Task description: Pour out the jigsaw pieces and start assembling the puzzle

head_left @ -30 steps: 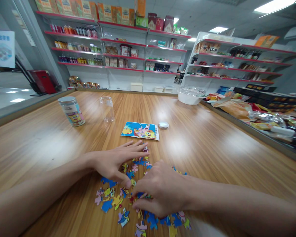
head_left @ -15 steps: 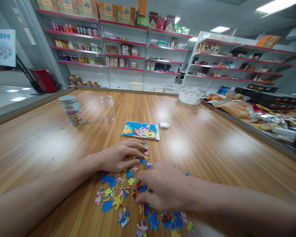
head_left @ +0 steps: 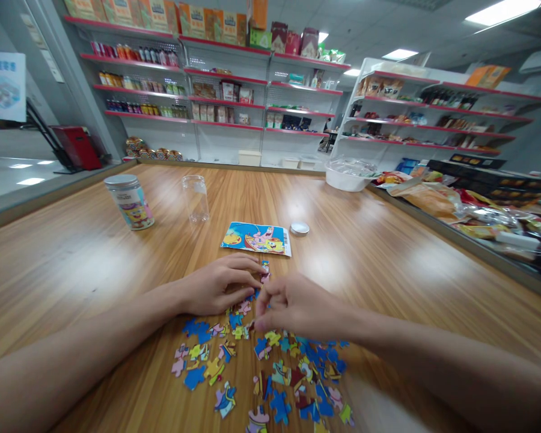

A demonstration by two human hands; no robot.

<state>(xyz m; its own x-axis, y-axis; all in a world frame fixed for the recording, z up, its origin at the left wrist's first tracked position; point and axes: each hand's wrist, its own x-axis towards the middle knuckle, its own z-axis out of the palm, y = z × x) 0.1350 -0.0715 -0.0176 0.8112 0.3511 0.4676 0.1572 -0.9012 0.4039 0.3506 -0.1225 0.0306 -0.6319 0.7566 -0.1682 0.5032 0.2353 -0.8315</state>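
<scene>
My left hand (head_left: 223, 284) lies on the table with its fingers stretched out, fingertips at a short strip of puzzle pieces (head_left: 265, 272). Just right of it, my right hand (head_left: 295, 307) is closed in a pinch on a dark red puzzle piece (head_left: 252, 325), mostly covered by the fingers. Loose jigsaw pieces (head_left: 279, 406), blue, yellow and pink, are spread below both hands; some are hidden under the right hand. Beyond the hands lies a cartoon picture card (head_left: 256, 239) with a blue background.
A round silver lid (head_left: 299, 228) rests right of the card. On the left stand a clear jar (head_left: 195, 201) and a lidded jar with a cartoon label (head_left: 130, 203). A white basin (head_left: 349, 177) is at the far edge, and packaged snacks (head_left: 437, 198) crowd the right side.
My right hand has moved up toward the left hand, its fingers now pinched on the dark red piece. Pieces it covered now show. The left hand has stayed put.
</scene>
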